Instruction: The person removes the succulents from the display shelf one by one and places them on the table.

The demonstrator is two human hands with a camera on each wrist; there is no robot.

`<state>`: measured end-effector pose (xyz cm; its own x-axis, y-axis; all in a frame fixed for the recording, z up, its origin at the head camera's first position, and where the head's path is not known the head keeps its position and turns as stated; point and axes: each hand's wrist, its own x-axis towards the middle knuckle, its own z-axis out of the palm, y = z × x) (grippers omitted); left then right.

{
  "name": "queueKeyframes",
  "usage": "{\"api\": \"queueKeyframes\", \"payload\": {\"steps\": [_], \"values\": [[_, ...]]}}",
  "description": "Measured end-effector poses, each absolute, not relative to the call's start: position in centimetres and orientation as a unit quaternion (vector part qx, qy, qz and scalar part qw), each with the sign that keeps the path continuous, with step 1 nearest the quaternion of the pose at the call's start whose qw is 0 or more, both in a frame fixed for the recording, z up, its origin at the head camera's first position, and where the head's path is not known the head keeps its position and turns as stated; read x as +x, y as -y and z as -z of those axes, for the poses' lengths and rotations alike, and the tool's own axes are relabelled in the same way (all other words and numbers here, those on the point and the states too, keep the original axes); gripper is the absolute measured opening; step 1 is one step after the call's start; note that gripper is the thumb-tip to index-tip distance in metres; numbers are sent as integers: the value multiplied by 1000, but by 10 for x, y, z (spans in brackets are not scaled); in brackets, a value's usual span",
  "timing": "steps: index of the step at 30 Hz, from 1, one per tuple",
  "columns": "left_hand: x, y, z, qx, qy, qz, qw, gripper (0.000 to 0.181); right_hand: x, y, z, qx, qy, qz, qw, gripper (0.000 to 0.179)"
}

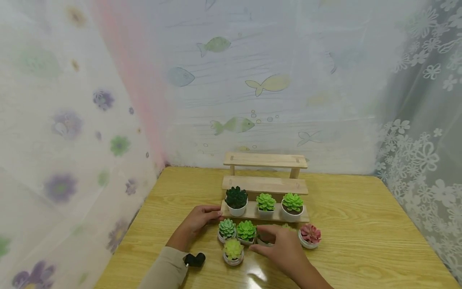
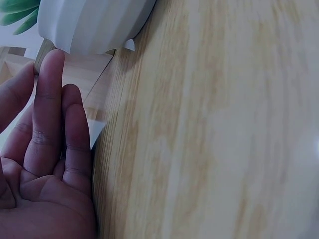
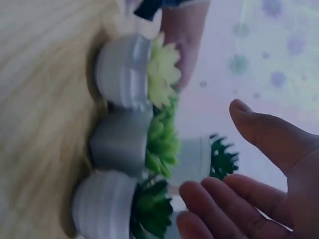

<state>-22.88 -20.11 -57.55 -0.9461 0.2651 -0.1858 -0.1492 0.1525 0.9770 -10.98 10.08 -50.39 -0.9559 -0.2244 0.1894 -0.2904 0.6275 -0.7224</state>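
Note:
My left hand (image 1: 199,220) is at the left end of a stepped wooden plant stand (image 1: 265,184), its thumb and forefinger pinching the lowest board. A white fluted pot (image 2: 94,25) is close above those fingertips in the left wrist view. My right hand (image 1: 285,247) hovers over the front pots, thumb apart from the fingers, holding nothing. Left of it are a bright green succulent (image 1: 246,230), a pale blue-green one (image 1: 226,228) and a yellow-green one (image 1: 233,249). Behind it, a dark green succulent (image 3: 152,209) shows in the right wrist view; the hand partly hides it in the head view.
The lowest board bears a dark green succulent (image 1: 236,197) and two bright green ones (image 1: 266,202). A pink succulent (image 1: 310,233) in a white pot stands to the right on the wood-grain table (image 1: 361,224). Patterned curtains (image 1: 274,60) enclose the back and sides.

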Motion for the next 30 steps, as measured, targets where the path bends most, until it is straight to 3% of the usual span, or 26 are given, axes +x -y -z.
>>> {"api": "queueKeyframes", "payload": {"steps": [9, 14, 22, 30], "values": [[-231, 199, 578, 47, -735, -656, 163, 43, -119, -125, 493, 194, 888, -329, 255, 55], [-230, 199, 578, 51, -736, -655, 164, 43, -126, -138, 488, 212, 860, -324, 331, 64], [-231, 199, 578, 48, -736, -656, 160, 43, -143, -157, 496, 160, 850, -345, 363, 99], [-229, 200, 578, 49, -741, -652, 156, 42, -157, -170, 511, 95, 876, -373, 291, 111]]}}
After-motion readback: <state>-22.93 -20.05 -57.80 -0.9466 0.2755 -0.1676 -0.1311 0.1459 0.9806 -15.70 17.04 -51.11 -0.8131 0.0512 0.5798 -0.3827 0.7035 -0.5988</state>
